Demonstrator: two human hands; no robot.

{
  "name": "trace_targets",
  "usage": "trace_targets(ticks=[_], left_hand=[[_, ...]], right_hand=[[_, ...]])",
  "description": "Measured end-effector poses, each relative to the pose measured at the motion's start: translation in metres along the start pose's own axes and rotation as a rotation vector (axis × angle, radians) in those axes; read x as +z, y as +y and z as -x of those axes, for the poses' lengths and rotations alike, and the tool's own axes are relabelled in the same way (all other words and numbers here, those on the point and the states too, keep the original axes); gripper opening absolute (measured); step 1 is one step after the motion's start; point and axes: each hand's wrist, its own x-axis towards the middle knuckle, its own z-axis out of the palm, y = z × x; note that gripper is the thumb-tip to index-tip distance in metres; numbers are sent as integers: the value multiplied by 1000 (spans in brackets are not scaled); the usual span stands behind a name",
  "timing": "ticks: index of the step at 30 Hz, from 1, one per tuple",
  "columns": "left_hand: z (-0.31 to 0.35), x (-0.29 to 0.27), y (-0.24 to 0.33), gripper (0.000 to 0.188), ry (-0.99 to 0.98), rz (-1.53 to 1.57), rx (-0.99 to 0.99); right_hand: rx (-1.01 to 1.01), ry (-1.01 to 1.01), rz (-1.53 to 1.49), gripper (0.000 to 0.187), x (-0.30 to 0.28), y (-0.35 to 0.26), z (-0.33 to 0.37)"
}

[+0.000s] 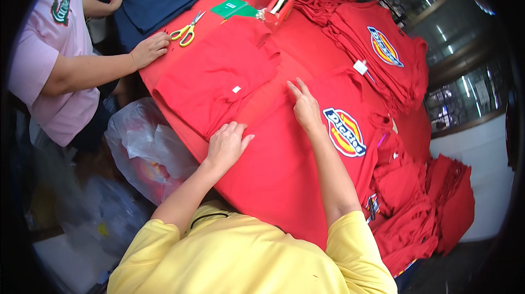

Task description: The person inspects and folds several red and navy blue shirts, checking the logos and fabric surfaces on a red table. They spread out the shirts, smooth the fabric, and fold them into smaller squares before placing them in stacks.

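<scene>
A red T-shirt [273, 179] with a round multicoloured printed logo is spread out in front of me. My left hand [227, 145] rests on its left part, fingers bent slightly and thumb apart, by the edge of another red garment [216, 78] with a small white label. My right hand [306, 107] lies on the shirt just left of the logo, with two fingers stretched forward. Neither hand shows anything held.
Beyond the red garment lie yellow-handled scissors [186, 33], a green packet [234, 8] and a tape dispenser [280, 7]. Red shirts are piled at right [404, 195]. A co-worker's hand [150, 50] touches the table's left edge. A plastic bag [145, 141] hangs below it.
</scene>
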Motion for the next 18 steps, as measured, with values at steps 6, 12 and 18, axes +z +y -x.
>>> trace_targets(ticks=[6,12,18], left_hand=[[-20,12,1,29,32,76,-49],[-65,21,-1,16,-166,152,-107],[-83,19,-10,29,-465,715,-386]], right_hand=[[-164,-335,21,11,-6,21,-68],[39,-350,-199,15,-12,46,-85],[231,-532,-621,9,-5,57,-90]])
